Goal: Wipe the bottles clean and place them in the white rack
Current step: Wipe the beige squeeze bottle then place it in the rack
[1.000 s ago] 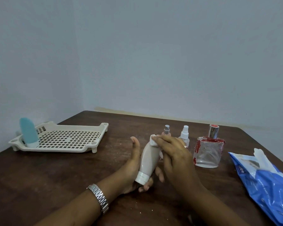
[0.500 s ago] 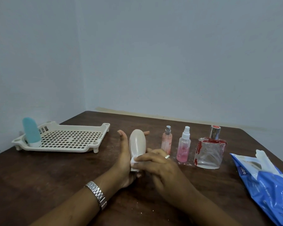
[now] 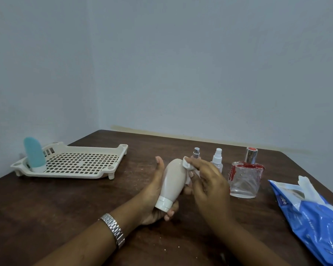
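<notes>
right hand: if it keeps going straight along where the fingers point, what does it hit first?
The right hand points up-left, pressing a small white wipe on the beige squeeze bottle, so it meets that at once. Beyond looks like bare wooden table, though depth is unclear.

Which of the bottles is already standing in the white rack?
The teal bottle, upright in the rack's left corner. The beige one is in the hands; the other three stand on the table.

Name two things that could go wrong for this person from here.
The right hand rubs a small wipe close in front of the two spray bottles; a wide stroke might topple them. The beige bottle rests tilted in the left hand, loosely cradled, so it could slip onto the table.
</notes>
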